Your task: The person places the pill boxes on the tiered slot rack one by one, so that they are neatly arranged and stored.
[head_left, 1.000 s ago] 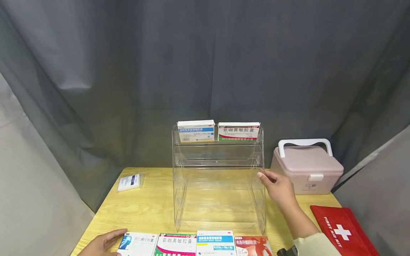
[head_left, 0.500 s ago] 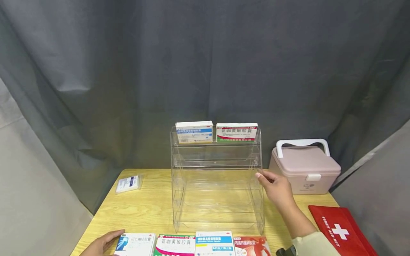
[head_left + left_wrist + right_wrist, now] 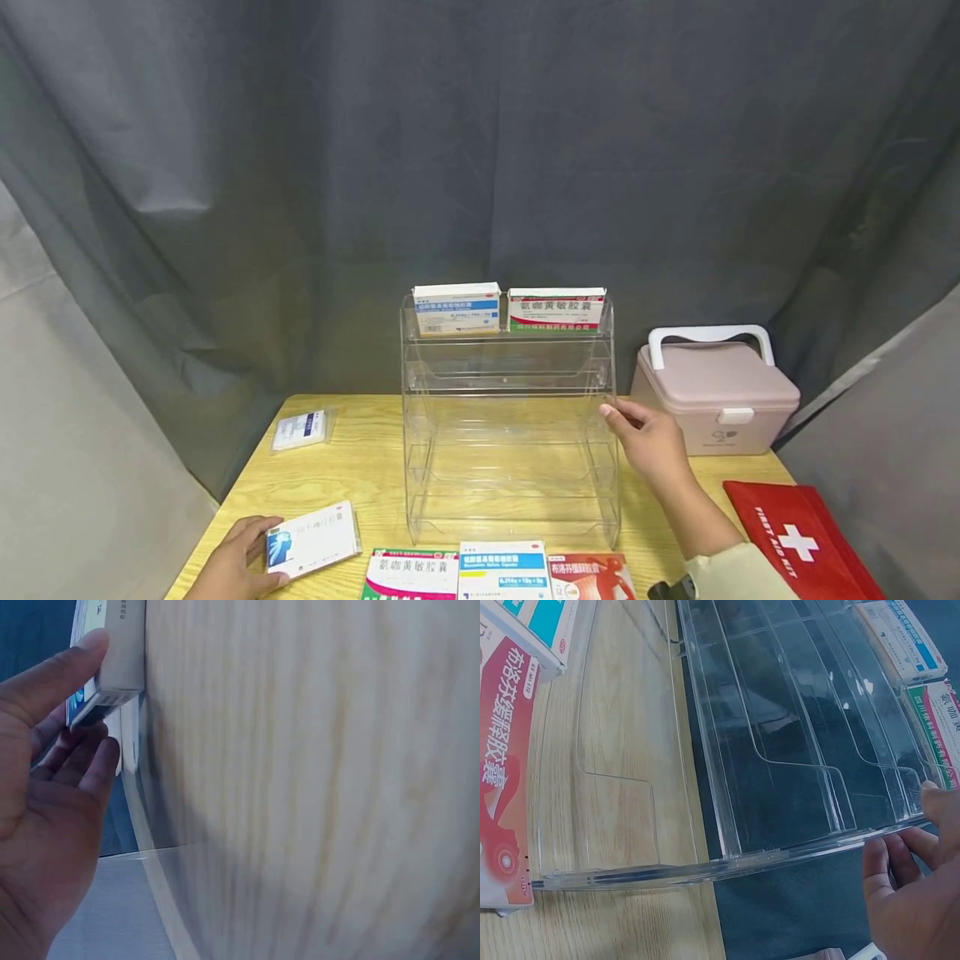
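Note:
Between thumb and fingers my left hand (image 3: 238, 560) grips a white medicine box (image 3: 315, 540) with a blue head picture, tilted and lifted at the table's front left. The left wrist view shows the thumb on one face of this medicine box (image 3: 124, 649). My right hand (image 3: 651, 442) pinches the right side edge of a clear acrylic display rack (image 3: 510, 500); thumb and fingers lie either side of that edge in the right wrist view. A blue-white box (image 3: 457, 310) and a green-red-white box (image 3: 557, 310) stand in the rack's top tier.
Along the front edge lie a green-and-pink box (image 3: 414, 575), a blue-and-white box (image 3: 504, 573) and a red box (image 3: 588, 577). A pink case (image 3: 723, 400) and red first aid pouch (image 3: 806, 542) sit right. A small white packet (image 3: 302, 429) lies back left.
My left hand has taken hold of the white medicine box and raised it from the front row, turning it at an angle. My right hand stays on the rack's edge.

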A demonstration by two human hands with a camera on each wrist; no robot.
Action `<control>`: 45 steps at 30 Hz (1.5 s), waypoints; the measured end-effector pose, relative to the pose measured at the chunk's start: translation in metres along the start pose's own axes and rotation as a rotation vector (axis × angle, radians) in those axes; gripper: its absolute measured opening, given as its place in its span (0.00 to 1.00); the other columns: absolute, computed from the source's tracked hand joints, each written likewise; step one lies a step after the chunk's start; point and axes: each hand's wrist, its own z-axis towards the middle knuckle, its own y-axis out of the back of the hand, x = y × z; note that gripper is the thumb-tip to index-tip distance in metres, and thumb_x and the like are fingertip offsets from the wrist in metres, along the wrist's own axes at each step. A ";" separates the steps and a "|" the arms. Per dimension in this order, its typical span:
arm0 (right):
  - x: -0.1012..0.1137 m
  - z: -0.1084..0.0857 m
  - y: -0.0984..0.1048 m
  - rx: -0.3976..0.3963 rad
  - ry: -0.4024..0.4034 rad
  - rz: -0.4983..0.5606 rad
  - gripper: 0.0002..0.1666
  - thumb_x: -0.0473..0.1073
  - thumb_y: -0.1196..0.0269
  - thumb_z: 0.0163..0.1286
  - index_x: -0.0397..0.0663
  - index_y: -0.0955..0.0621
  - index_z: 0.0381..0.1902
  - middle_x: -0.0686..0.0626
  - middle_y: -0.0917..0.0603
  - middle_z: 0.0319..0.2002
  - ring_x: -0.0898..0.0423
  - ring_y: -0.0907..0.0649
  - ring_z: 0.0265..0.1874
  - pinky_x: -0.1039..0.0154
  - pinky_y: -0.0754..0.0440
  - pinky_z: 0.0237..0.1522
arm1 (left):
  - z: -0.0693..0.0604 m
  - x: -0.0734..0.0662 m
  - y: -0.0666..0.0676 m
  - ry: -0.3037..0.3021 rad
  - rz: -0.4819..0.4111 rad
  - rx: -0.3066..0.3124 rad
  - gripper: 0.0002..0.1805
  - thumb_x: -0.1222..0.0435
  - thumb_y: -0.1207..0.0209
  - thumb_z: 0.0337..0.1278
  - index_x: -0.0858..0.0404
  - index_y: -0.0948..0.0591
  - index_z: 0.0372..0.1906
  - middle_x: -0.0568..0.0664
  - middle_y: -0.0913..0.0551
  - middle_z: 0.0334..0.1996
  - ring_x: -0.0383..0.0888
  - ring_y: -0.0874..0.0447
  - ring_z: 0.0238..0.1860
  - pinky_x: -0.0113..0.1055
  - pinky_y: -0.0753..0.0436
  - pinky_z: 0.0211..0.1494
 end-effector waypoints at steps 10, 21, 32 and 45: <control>0.000 -0.002 0.001 0.006 -0.013 0.008 0.34 0.59 0.36 0.83 0.40 0.20 0.73 0.36 0.19 0.71 0.35 0.18 0.71 0.40 0.17 0.73 | -0.005 -0.002 0.009 0.172 -0.132 -0.146 0.43 0.53 0.16 0.51 0.71 0.19 0.68 0.66 0.10 0.57 0.60 0.08 0.58 0.37 0.06 0.50; -0.006 -0.003 0.005 -0.006 -0.015 -0.029 0.38 0.64 0.39 0.83 0.41 0.20 0.74 0.36 0.17 0.70 0.34 0.17 0.70 0.38 0.16 0.71 | -0.009 -0.011 0.020 0.110 -0.347 -0.329 0.28 0.60 0.28 0.71 0.73 0.19 0.66 0.44 0.06 0.49 0.20 0.15 0.44 0.20 0.12 0.46; -0.004 -0.005 0.003 -0.003 -0.017 -0.012 0.37 0.63 0.38 0.83 0.41 0.20 0.74 0.36 0.18 0.71 0.34 0.17 0.70 0.39 0.16 0.71 | -0.019 -0.140 0.024 -0.333 -0.593 -0.458 0.16 0.78 0.31 0.68 0.79 0.17 0.57 0.30 0.09 0.49 0.24 0.10 0.52 0.18 0.11 0.53; -0.002 -0.002 -0.001 -0.008 0.005 0.000 0.34 0.60 0.36 0.83 0.41 0.18 0.72 0.36 0.17 0.70 0.35 0.16 0.69 0.40 0.15 0.71 | 0.011 -0.306 -0.004 -0.712 -0.622 -0.475 0.13 0.83 0.33 0.65 0.76 0.13 0.52 0.49 0.11 0.56 0.31 0.11 0.58 0.27 0.13 0.66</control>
